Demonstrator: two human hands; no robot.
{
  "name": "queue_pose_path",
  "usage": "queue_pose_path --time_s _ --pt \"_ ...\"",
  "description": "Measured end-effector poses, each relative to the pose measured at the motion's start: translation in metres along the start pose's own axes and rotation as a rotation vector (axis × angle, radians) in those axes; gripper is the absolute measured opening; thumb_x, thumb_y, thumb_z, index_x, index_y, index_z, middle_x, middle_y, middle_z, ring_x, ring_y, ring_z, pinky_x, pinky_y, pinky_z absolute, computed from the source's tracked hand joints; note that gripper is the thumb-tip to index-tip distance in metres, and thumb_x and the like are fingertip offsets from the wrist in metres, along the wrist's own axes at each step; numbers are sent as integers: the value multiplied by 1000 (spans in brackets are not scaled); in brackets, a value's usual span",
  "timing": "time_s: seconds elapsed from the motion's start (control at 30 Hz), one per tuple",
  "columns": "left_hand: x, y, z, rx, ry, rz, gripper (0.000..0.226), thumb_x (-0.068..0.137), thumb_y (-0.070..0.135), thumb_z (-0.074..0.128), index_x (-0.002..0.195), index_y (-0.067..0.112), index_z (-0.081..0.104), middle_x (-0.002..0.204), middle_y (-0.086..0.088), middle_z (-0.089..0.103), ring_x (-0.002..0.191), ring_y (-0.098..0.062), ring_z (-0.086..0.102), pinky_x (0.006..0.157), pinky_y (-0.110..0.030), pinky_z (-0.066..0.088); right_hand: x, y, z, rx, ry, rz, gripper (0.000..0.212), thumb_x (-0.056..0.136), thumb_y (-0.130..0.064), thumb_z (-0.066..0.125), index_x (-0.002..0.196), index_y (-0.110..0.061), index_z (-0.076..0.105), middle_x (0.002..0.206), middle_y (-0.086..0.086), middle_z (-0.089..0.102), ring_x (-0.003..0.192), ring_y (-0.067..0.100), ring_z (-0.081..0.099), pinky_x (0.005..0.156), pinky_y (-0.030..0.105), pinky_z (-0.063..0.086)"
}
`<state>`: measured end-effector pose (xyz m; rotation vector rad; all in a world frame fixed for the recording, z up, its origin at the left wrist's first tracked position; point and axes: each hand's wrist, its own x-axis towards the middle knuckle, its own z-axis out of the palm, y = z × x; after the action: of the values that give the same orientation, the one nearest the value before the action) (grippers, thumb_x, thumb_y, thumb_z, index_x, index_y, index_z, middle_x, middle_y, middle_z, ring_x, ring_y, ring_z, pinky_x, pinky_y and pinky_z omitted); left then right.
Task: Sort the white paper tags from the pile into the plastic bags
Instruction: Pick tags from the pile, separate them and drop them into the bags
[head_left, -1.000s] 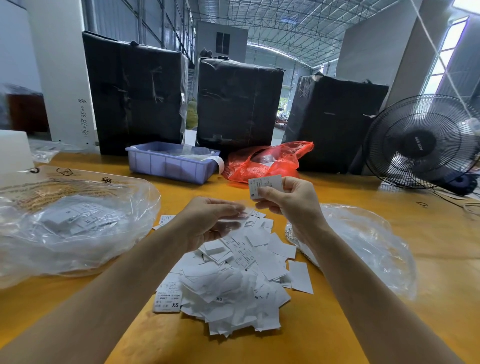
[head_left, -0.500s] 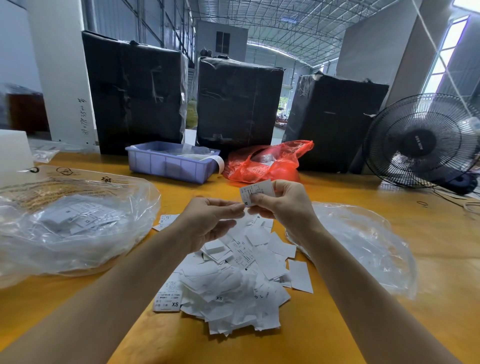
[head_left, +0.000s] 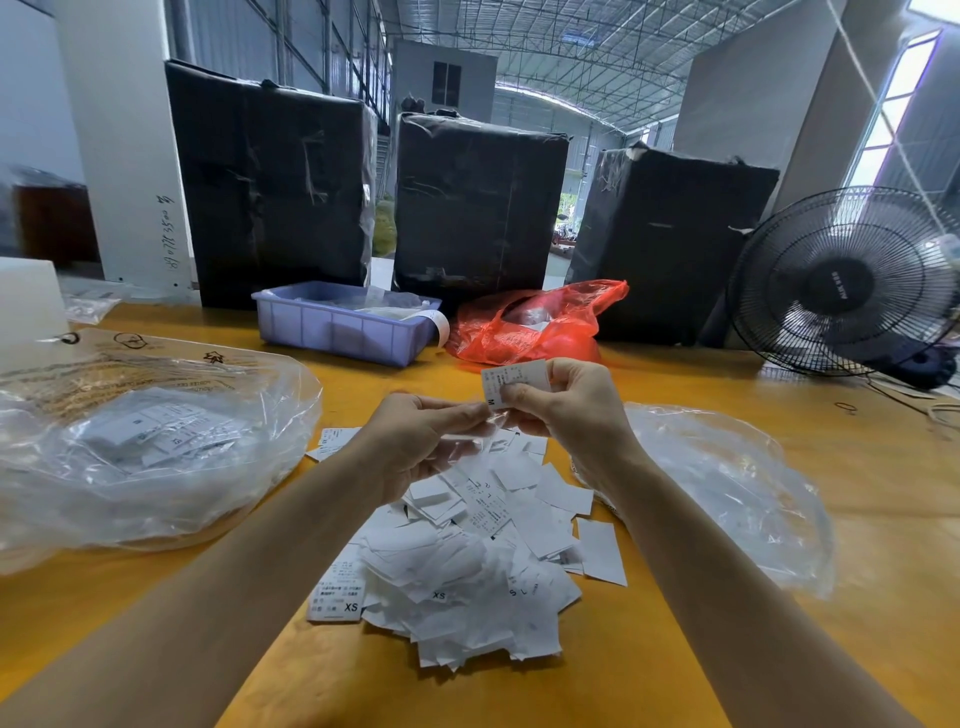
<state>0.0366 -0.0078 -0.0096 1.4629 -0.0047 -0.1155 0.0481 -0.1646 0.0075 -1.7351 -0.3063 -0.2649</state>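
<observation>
Head view. At the centre of the frame, both hands meet above a pile of white paper tags heaped on the yellow worktop. The right hand pinches a single tag between thumb and curled fingers; the tag stands up above the fingers, printed face toward the camera, with a letter M at its lower left corner. The left hand, fingers curled, brings its thumb and fingertip to the tag's lower left corner; the frame does not settle whether it grips the corner or only touches it. A scrap of clear film hangs between the two hands, just below the tag.

The pile lies directly beneath the hands, in the lower centre of the frame; several tags show size letters XS, S and L. A clear plastic bag holding tags lies at the left of the frame, well apart from the hands. A second clear plastic bag lies at the right, its near edge beside the pile and under the right forearm.

Along the far edge of the worktop stand a lilac plastic bin, a red plastic bag and, at the right, a black fan. Behind them stand three black-wrapped bundles.
</observation>
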Motion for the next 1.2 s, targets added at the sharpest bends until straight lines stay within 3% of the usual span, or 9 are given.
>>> queue_pose_path --time_s 0.13,0.37,0.5,0.7,0.9,1.0,1.1,1.2 --pt "0 1 0 -29 -2 7 12 75 14 72 63 12 76 77 -9 74 70 -20 63 73 -28 45 -1 -1 0 -6 -17 17 16 79 1 71 93 3 63 76 11 69 54 12 68 55 20 56" --pt "0 2 -1 39 71 52 3 77 19 73 76 16 71 68 2 73 57 -7 67 61 -20 49 -2 -6 -6 -6 -178 189 12 76 -2 75 81 -2 64 71 12 70 54 13 67 48 18 50" --pt "1 1 -2 103 76 103 3 75 16 74 74 15 71 64 2 72 54 -5 65 53 -15 51 -2 -6 -11 -143 -218 196 13 78 -10 74 88 -2 68 64 7 64 49 7 57 49 20 45" --pt "0 2 -1 73 87 104 5 74 12 75 77 12 71 62 0 71 52 -3 65 47 -11 47 -2 -7 -7 -279 -339 224 18 91 -12 61 97 4 65 71 7 58 55 8 52 59 25 44" --pt "-2 -2 6 78 53 76 4 75 11 74 77 8 72 74 -9 70 74 -17 67 69 -25 57 -5 -6 -2 -263 -410 240 23 96 -10 51 113 0 62 85 12 61 64 10 53 64 23 48" --pt "-2 -2 6 25 73 64 6 78 13 73 79 7 71 75 -9 69 71 -16 66 53 -18 54 -4 -5 -2 -246 -334 157 30 89 -6 62 118 -1 58 80 11 62 57 8 57 58 20 51" --pt "-1 -1 5 -18 98 49 7 80 15 72 81 8 69 77 -10 69 71 -16 66 51 -18 51 -2 -4 -4 -251 -289 82 22 84 -5 68 105 1 63 74 10 66 51 6 58 54 20 50" --pt "0 1 4 -126 115 44 8 77 6 72 83 3 68 73 -11 72 63 -15 70 50 -20 53 -2 -6 -6 -286 -352 104 14 82 -6 70 95 -1 66 76 8 68 53 6 61 53 17 51"
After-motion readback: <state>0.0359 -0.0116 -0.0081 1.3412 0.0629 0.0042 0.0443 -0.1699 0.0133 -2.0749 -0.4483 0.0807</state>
